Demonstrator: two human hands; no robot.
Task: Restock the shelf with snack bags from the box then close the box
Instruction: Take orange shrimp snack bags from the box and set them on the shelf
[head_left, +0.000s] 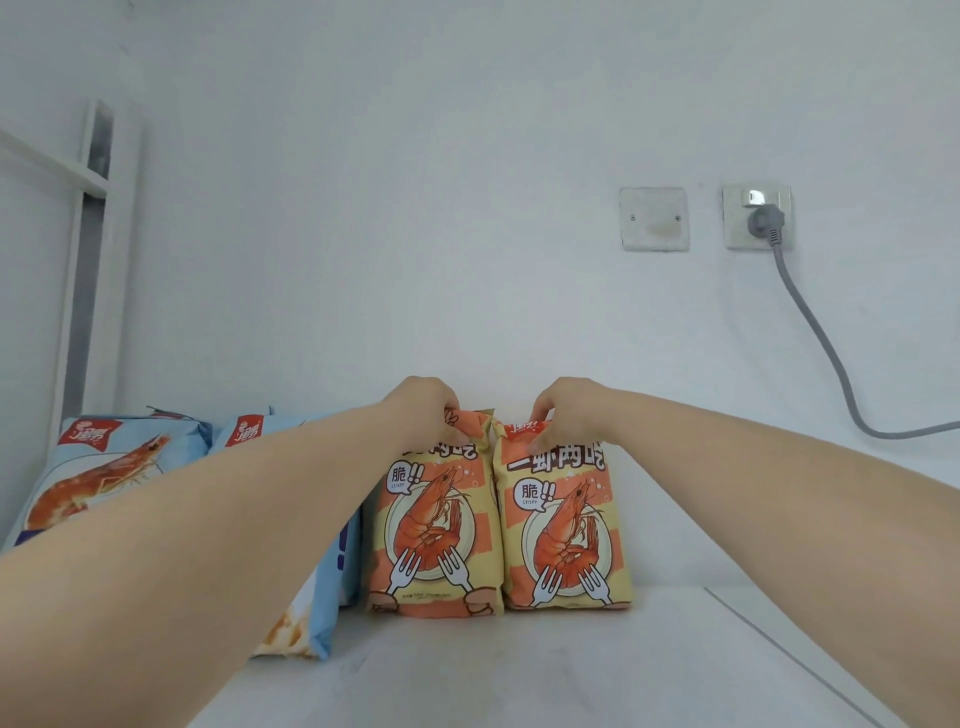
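Note:
Two orange-and-yellow shrimp snack bags stand upright side by side on the white shelf (519, 670). My left hand (423, 408) pinches the top edge of the left orange bag (431, 525). My right hand (569, 410) pinches the top edge of the right orange bag (563, 525). The two bags touch along their sides. Left of them lean two light blue shrimp snack bags (104, 467), the nearer blue bag (311, 618) largely hidden behind my left forearm. The box is out of view.
A white wall rises right behind the bags. A blank wall plate (654, 219) and a socket with a grey plug (763, 221) sit at the upper right; its cable (831, 358) droops down to the right. A white upright frame (93, 249) stands at the left.

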